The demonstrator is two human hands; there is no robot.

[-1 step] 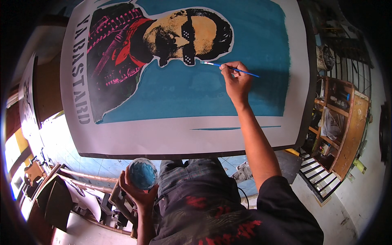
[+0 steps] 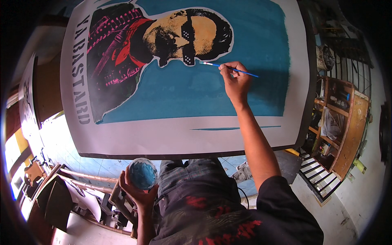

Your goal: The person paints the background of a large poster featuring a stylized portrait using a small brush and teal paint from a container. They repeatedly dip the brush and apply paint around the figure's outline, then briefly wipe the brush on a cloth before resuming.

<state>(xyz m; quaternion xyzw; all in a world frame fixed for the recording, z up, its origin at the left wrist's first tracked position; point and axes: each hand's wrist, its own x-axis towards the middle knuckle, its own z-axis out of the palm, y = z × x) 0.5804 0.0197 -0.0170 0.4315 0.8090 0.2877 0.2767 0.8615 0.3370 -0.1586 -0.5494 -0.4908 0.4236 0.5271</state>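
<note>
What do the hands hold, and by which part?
The right hand holds a thin paintbrush by its blue handle; the left hand holds a tub of blue paint around its side.

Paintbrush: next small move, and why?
Probably a short, careful stroke along the pale outline around the portrait: the right hand holds the paintbrush with its bristles close beside that edge; the left hand holds a cup of teal paint.
</note>
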